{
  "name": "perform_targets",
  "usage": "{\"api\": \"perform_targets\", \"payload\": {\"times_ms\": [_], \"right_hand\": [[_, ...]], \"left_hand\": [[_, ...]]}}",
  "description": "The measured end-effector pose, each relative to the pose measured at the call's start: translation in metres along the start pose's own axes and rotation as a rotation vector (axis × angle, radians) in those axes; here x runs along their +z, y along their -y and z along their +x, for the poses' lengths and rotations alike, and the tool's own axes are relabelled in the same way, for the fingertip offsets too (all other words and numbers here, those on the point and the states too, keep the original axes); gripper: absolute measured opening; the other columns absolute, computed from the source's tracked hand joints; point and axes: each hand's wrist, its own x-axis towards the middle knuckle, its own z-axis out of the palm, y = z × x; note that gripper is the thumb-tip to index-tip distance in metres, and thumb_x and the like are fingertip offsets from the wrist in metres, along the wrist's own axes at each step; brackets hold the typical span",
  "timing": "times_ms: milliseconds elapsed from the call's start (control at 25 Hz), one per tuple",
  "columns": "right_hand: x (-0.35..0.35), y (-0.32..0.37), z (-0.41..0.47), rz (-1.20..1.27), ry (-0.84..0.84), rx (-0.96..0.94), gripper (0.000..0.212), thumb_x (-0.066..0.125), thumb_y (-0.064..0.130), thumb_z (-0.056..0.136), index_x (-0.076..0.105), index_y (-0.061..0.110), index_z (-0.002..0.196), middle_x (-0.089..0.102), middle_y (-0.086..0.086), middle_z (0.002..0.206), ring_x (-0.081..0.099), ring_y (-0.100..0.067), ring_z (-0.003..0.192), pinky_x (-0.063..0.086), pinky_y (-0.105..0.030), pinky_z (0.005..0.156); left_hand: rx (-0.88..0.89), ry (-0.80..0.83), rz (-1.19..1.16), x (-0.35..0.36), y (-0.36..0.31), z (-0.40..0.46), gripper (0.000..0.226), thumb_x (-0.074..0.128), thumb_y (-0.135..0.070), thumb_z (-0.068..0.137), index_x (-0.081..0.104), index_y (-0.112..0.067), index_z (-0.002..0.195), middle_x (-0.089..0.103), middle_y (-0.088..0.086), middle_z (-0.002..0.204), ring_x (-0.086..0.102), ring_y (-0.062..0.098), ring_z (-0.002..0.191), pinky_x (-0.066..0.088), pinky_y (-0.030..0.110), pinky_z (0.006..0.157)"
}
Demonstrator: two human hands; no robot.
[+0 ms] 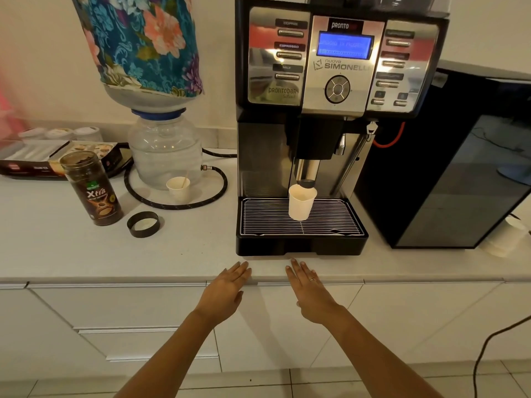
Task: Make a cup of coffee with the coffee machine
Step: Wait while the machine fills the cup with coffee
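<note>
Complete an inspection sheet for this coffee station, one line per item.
Surface: pale worktop, above white drawers.
Job's things: white paper cup upright on the wire drip grille, under the spout of the black-and-steel coffee machine; blue display lit.
Clutter: open brown coffee jar, its black lid, second paper cup with stirrer, clear water jug.
Hands: left hand and right hand flat, holding nothing.
Cables: black braided hose; black cable.
Surroundings: black cabinet.
</note>
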Motion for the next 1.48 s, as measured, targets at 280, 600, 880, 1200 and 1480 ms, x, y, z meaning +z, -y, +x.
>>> {"api": "perform_targets", "payload": {"times_ms": [280, 600, 880, 1200, 1480], "right_hand": [[-0.0002, -0.0004, 0.0002, -0.006, 0.016, 0.005, 0.085, 0.052, 0.008, 0.093, -0.011, 0.011, 0.149, -0.021, -0.009, 0.157, -0.017, -0.030, 0.144, -0.007, -0.037, 0.114], [-0.0015, 0.0001, 0.0001, -0.014, 0.020, 0.001, 0.083, 0.051, 0.010, 0.094, -0.011, 0.010, 0.149, -0.022, -0.009, 0.156, -0.018, -0.030, 0.144, -0.011, -0.036, 0.109], [-0.0022, -0.0001, -0.0003, -0.014, 0.024, 0.001, 0.083, 0.051, 0.010, 0.094, -0.012, 0.011, 0.149, -0.022, -0.009, 0.156, -0.018, -0.030, 0.144, -0.010, -0.036, 0.110], [-0.0009, 0.0000, 0.0002, -0.009, 0.027, 0.008, 0.085, 0.052, 0.012, 0.094, -0.012, 0.012, 0.149, -0.022, -0.008, 0.156, -0.018, -0.030, 0.144, -0.007, -0.037, 0.113], [-0.0007, 0.0005, -0.0006, -0.006, 0.019, 0.009, 0.084, 0.052, 0.012, 0.094, -0.012, 0.012, 0.149, -0.022, -0.008, 0.156, -0.018, -0.030, 0.144, -0.010, -0.036, 0.110]], "left_hand": [[0.036, 0.015, 0.041, -0.0023, -0.0025, -0.0007, 0.070, 0.080, -0.011, 0.070, 0.051, -0.007, 0.133, 0.049, 0.012, 0.139, 0.049, 0.030, 0.126, 0.031, 0.038, 0.100], [0.010, 0.000, 0.029, -0.0034, -0.0034, -0.0008, 0.069, 0.080, -0.010, 0.069, 0.053, -0.010, 0.132, 0.051, 0.009, 0.138, 0.050, 0.026, 0.125, 0.032, 0.036, 0.099], [-0.008, 0.000, 0.026, -0.0029, -0.0052, -0.0020, 0.071, 0.084, -0.012, 0.065, 0.056, -0.011, 0.130, 0.054, 0.008, 0.135, 0.053, 0.025, 0.122, 0.033, 0.035, 0.098], [-0.009, -0.016, 0.024, -0.0022, -0.0054, -0.0026, 0.069, 0.082, -0.009, 0.068, 0.055, -0.010, 0.131, 0.052, 0.008, 0.137, 0.051, 0.026, 0.124, 0.032, 0.036, 0.099], [-0.013, -0.023, 0.010, -0.0002, -0.0047, -0.0025, 0.068, 0.080, -0.008, 0.070, 0.053, -0.010, 0.132, 0.051, 0.008, 0.138, 0.050, 0.027, 0.125, 0.032, 0.040, 0.100]]}}
